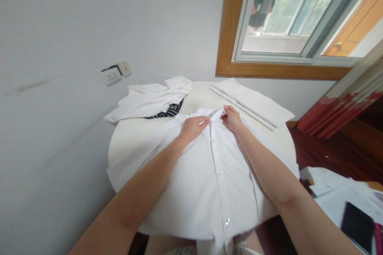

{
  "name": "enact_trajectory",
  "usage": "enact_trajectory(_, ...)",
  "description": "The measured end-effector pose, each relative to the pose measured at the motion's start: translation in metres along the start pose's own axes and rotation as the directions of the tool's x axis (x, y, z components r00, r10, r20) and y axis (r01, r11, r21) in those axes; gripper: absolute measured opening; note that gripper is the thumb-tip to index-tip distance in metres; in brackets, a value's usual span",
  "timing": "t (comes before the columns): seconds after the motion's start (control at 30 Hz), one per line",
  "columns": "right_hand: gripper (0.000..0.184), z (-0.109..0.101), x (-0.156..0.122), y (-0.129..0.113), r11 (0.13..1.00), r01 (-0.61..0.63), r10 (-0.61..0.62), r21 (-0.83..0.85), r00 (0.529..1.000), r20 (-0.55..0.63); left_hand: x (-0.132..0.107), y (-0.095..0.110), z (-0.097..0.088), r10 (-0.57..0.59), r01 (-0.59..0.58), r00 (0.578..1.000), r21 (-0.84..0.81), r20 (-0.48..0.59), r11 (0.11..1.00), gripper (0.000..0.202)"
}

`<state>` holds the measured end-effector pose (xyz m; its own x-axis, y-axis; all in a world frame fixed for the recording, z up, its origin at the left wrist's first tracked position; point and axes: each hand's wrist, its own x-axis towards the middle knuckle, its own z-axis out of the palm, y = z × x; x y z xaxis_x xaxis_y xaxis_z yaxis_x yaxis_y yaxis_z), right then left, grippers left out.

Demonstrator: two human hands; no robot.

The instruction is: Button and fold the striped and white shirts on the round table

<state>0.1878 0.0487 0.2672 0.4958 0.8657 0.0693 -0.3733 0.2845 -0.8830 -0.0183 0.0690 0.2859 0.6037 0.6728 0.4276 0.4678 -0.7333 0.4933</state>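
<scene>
A white button-up shirt (206,175) lies front side up on a round white table (128,135), its button placket running toward me. My left hand (193,126) pinches the left front edge of the shirt just below the collar. My right hand (231,118) pinches the opposite edge at the collar, fingers closed on the fabric. Both hands meet at the top of the placket.
A crumpled white garment (149,101) with a black striped piece (167,111) lies at the table's back left. A folded white cloth (253,101) lies at the back right. A wall socket (115,73), a window (287,16), papers and a dark phone (357,225) at lower right.
</scene>
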Motion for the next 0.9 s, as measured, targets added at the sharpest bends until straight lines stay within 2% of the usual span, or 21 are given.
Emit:
enact_trajectory(0.07,0.024,-0.004,0.004,-0.001,0.999,-0.003,0.005,0.039,0.999,-0.044,0.000,-0.005,-0.002,-0.011,0.011,1.000,-0.027,0.011,1.000,0.028)
enact_trajectory(0.17,0.019,-0.011,0.009,-0.004,0.997,0.003,0.005,0.077,0.995,-0.104,-0.001,-0.009,-0.009,0.015,-0.012,0.993,-0.021,0.114,1.000,0.028)
enact_trajectory(0.23,0.018,-0.013,0.010,-0.005,0.997,0.000,0.009,0.077,0.993,-0.114,-0.004,-0.007,-0.014,0.114,-0.120,0.975,0.020,0.189,0.993,0.026)
enact_trajectory(0.3,0.018,-0.013,0.009,-0.006,0.997,-0.005,0.015,0.080,0.993,-0.116,-0.007,0.002,-0.018,0.266,-0.279,0.937,0.027,0.224,0.960,0.021)
enact_trajectory(0.4,0.016,-0.011,0.006,-0.008,0.994,-0.004,0.017,0.108,0.992,-0.125,-0.011,0.018,-0.020,0.435,-0.428,0.866,-0.083,0.245,0.900,0.016)
enact_trajectory(0.47,0.015,-0.010,0.004,-0.009,0.992,0.000,0.015,0.126,0.992,-0.125,-0.013,0.026,-0.020,0.443,-0.389,0.834,-0.219,0.328,0.895,0.018)
enact_trajectory(0.53,0.013,-0.009,0.003,-0.011,0.990,0.001,0.016,0.140,0.993,-0.116,-0.014,0.030,-0.021,0.388,-0.251,0.802,-0.333,0.454,0.909,0.021)
enact_trajectory(0.6,0.011,-0.009,0.002,-0.012,0.989,-0.004,0.020,0.149,0.994,-0.106,-0.013,0.029,-0.025,0.319,-0.106,0.774,-0.385,0.546,0.917,0.024)
enact_trajectory(0.7,0.013,-0.008,0.001,-0.012,0.990,-0.001,0.016,0.142,0.995,-0.102,-0.011,0.027,-0.031,0.285,-0.034,0.753,-0.397,0.594,0.917,0.028)
enact_trajectory(0.77,0.013,-0.009,0.002,-0.012,0.991,0.001,0.013,0.133,0.994,-0.105,-0.010,0.026,-0.033,0.285,-0.046,0.767,-0.393,0.575,0.918,0.029)
enact_trajectory(0.9,0.012,-0.015,0.006,-0.011,0.996,0.016,-0.006,0.088,0.994,-0.113,-0.009,0.029,-0.031,0.258,-0.067,0.835,-0.377,0.486,0.924,0.029)
